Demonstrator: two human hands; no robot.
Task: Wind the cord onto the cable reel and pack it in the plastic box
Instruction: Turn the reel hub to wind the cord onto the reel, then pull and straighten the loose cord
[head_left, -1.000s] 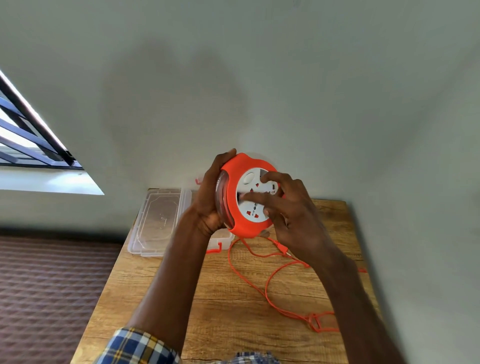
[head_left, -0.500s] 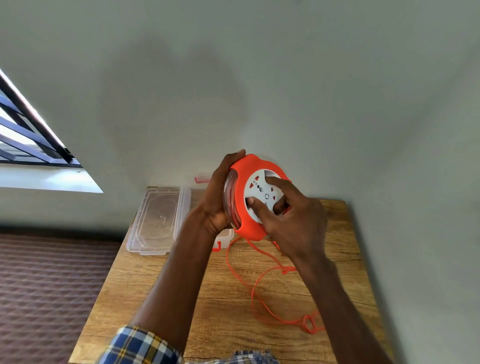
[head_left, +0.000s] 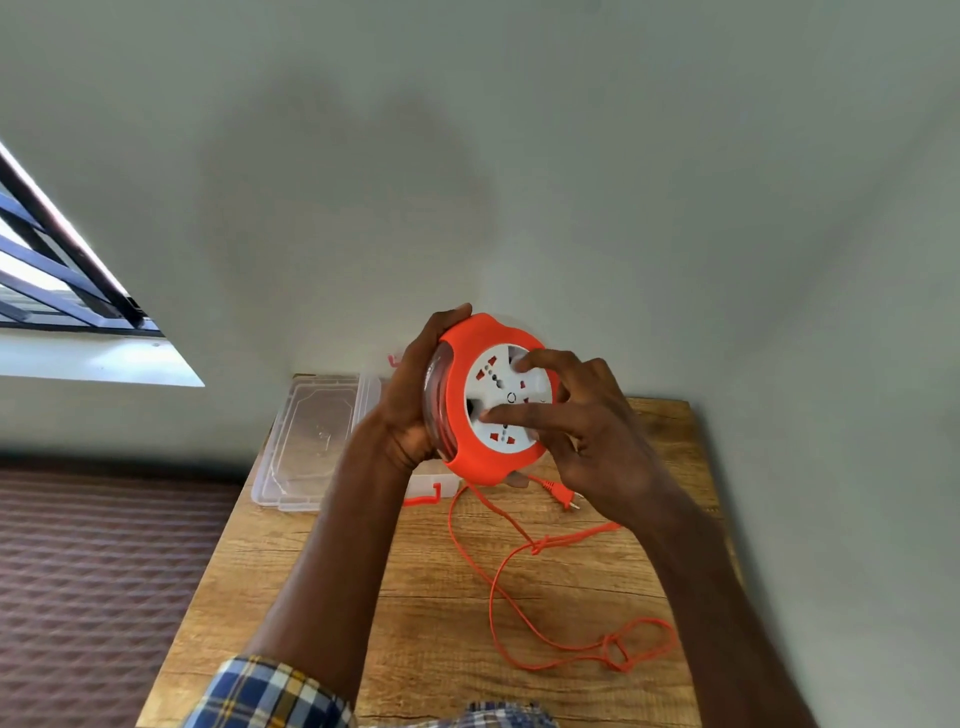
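Note:
I hold an orange cable reel (head_left: 467, 452) with a white socket face (head_left: 498, 410) upright above the wooden table (head_left: 436, 613). My left hand (head_left: 410, 395) grips its back and left rim. My right hand (head_left: 576, 431) rests on the white face, index and thumb pressed on it. A loose orange cord (head_left: 498, 592) hangs from the reel's underside and lies in loops on the table, its plug (head_left: 563, 496) just below the reel. The clear plastic box (head_left: 431, 480) sits behind my left hand, mostly hidden.
A clear lid (head_left: 306, 441) lies flat at the table's back left corner, next to the box's orange latch (head_left: 423, 499). A grey wall stands right behind the table. A window (head_left: 47, 280) is at left, patterned floor (head_left: 93, 582) below it.
The white face has turned under my right hand's fingers, which shifted across it. The cord's loops on the table have moved, and the plug now lies in sight below the reel.

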